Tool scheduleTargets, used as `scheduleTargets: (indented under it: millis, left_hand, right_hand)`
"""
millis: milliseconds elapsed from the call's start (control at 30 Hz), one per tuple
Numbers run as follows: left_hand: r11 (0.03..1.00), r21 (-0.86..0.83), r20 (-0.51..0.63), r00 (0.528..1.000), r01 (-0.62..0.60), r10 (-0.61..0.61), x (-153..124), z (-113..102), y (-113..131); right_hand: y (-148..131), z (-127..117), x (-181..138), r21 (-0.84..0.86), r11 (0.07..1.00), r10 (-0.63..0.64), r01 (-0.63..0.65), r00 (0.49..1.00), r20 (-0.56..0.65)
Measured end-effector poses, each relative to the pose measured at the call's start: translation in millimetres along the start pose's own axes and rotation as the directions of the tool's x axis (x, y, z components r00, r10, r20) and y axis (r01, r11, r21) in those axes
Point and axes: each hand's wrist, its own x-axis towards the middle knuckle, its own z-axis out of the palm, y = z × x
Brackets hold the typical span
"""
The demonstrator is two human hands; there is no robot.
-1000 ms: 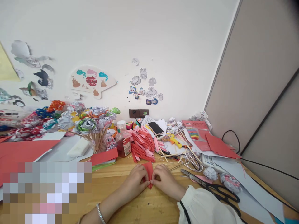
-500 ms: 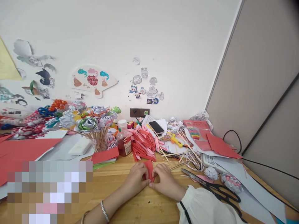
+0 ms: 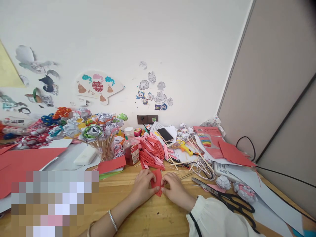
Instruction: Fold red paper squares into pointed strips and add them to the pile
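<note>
A small piece of red paper (image 3: pixel 157 177) with a pointed lower end lies between my two hands, just above the wooden table. My left hand (image 3: pixel 145 184) pinches its left side, the thumb lying across the lower part. From the right, my right hand (image 3: pixel 174 187) pinches the paper's right edge between thumb and forefinger. Beyond my fingertips is a heap of folded red and pink paper strips (image 3: pixel 151 151). To the right of my right hand lie large black-handled scissors (image 3: pixel 229 199).
At the back left, paper flowers (image 3: pixel 92 131) on sticks stand beside a bottle of red-brown liquid (image 3: pixel 131 153). A phone (image 3: pixel 165 135) and a yellow glue gun (image 3: pixel 186 148) lie behind the strips. Red sheets (image 3: pixel 32 159) cover the left; crumpled paper balls (image 3: pixel 223 182) sit at right.
My thumbs have moved slightly up and apart on the red paper, and its pointed lower end now shows below them. My hands stay in nearly the same place.
</note>
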Motion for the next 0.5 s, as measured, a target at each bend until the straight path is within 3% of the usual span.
scheduleTargets:
  millis: [167, 333, 500]
  left_hand:
    - [1.0, -0.015, -0.002, 1.0, 0.002, -0.002, -1, 1, 0]
    - [1.0, 0.013, -0.02, 1.0, -0.003, 0.003, 0, 1, -3]
    - [0.994, 0.11, -0.131, 0.991, 0.022, -0.008, 4, -3, -17]
  right_hand:
    - [2, 0, 0, 0.004, 0.999, 0.048, -0.048, 0.998, -0.042]
    - [-5, -1, -5, -0.093, 0.996, 0.014, -0.015, 1.0, -0.01]
    - [-6, -3, -5, -0.087, 0.996, 0.013, -0.009, 0.999, 0.04]
